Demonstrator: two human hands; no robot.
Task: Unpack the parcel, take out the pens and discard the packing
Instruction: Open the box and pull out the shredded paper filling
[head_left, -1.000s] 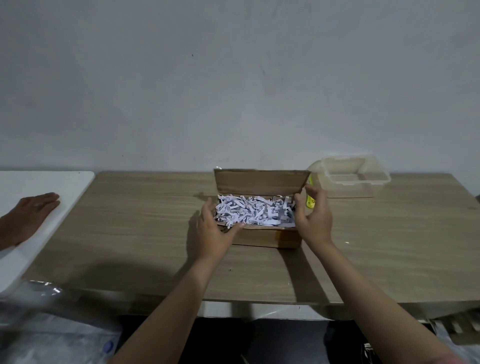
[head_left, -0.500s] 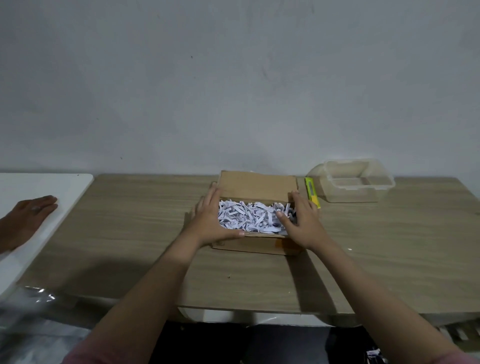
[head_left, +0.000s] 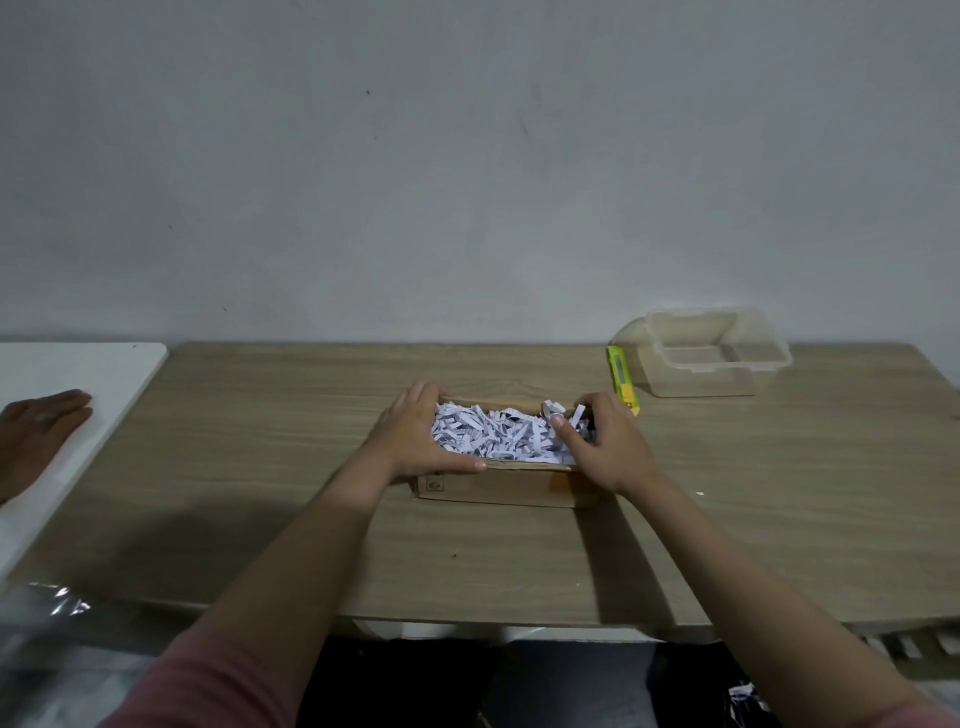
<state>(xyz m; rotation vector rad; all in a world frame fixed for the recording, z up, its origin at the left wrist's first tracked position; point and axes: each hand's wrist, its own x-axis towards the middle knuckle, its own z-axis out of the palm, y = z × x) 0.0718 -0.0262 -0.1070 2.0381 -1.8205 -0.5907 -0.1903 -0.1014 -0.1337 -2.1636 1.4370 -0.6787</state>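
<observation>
Head camera view, looking down at a wooden table (head_left: 260, 467) set against a plain grey wall (head_left: 467, 182). A brown cardboard box (head_left: 504, 486) sits near the middle of the table, open at the top and heaped with white shredded paper (head_left: 498, 436) that rises a little above the rim. The box is a low oblong whose long axis runs left to right, parallel to the table's front edge, with one long side wall facing the camera; that wall carries a small printed mark near its left end. No pens can be made out among the shreds.

The left hand (head_left: 415, 436) wraps the box's left end, fingers curled over the far corner and the thumb lying along the near rim. The right hand (head_left: 608, 447) is at the right end, its fingers bent down into the shredded paper and pinching some strips, which stick up between them.

Just beyond the right hand lies a yellow-green utility knife (head_left: 622, 379), its length running away from the camera. Beside it to the right stands a clear plastic container (head_left: 727, 358). At the far left, another person's hand (head_left: 41, 426) rests flat on a white table (head_left: 104, 369)
</observation>
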